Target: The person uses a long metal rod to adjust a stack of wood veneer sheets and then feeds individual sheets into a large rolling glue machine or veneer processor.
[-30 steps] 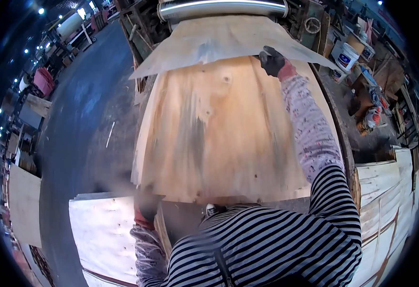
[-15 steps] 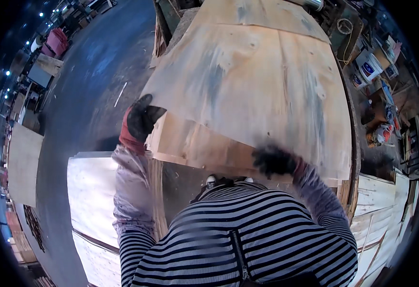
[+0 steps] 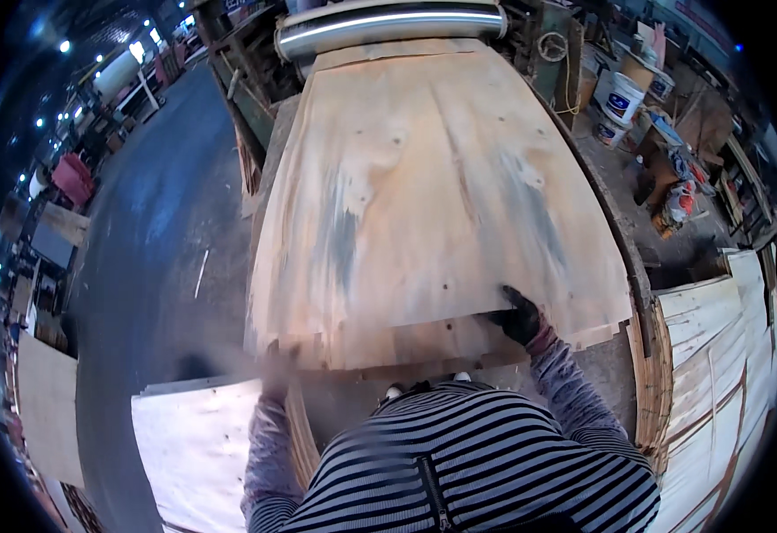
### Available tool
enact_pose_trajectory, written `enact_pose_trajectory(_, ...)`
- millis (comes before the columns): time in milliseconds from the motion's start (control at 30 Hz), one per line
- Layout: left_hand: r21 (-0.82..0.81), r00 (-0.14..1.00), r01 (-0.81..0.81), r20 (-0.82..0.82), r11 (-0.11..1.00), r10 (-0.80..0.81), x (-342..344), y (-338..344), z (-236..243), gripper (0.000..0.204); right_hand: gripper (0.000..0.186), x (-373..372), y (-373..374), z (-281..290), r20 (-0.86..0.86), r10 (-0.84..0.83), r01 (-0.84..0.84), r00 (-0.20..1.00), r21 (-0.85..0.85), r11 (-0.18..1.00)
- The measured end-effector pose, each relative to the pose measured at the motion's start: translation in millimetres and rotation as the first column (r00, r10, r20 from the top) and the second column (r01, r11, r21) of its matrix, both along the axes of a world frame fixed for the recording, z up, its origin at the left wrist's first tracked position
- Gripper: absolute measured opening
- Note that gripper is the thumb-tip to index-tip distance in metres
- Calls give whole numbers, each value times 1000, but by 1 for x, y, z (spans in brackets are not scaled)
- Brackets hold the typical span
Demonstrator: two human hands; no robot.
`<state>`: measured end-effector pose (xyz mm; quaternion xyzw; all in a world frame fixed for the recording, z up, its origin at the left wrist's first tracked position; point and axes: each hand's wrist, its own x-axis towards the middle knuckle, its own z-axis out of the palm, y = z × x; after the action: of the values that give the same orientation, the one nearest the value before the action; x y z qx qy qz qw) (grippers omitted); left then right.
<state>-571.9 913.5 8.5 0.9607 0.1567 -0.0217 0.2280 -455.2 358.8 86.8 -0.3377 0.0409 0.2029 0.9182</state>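
Note:
A wide, pale veneer sheet [image 3: 433, 186] with grey streaks and small knots lies over another sheet [image 3: 380, 346], whose near strip shows below it, on the bed before a steel roller [image 3: 388, 28]. My right hand [image 3: 517, 315], in a dark glove, grips the top sheet's near edge at the right of centre. At the lower left corner of the sheets is my left hand [image 3: 277, 369], a smeared shape; its fingers and any hold are too blurred to make out.
Pale sheet stacks stand low on the left [image 3: 189, 453] and right [image 3: 699, 373]. A walkway [image 3: 140, 275] runs along the left. White buckets [image 3: 619, 102] and mixed clutter lie at the right, beside the machine's green frame [image 3: 548, 53].
The raised veneer sheet has been drawn toward me and now lies flat over the stack. My right hand has come down from the far end to the near edge.

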Motion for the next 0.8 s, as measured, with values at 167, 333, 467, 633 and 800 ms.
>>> enact_pose_trajectory(167, 54, 939, -137, 325, 989, 112, -4, -37, 18, 55, 40, 71, -28, 10, 232, 38, -36, 972, -15, 999)
enact_pose_trajectory(333, -283, 960, -106, 219, 953, 172, 0, -40, 47, 50, 30, 164, -32, 68, 408, 143, -233, 902, 179, 956)
enact_pose_trajectory(467, -868, 886, -38, 200, 495, 419, -10, -47, 73, 41, 31, 197, -23, 126, 452, 189, -124, 872, -171, 978)
enact_pose_trajectory(633, -786, 869, 115, 376, 607, 322, -28, -87, 105, 34, 22, 230, -16, 162, 311, 174, -133, 934, -148, 980)
enact_pose_trajectory(800, -951, 907, 129, -1, -281, 421, -31, -89, 84, 34, 14, 304, 5, 149, 391, 105, -102, 915, -28, 994)
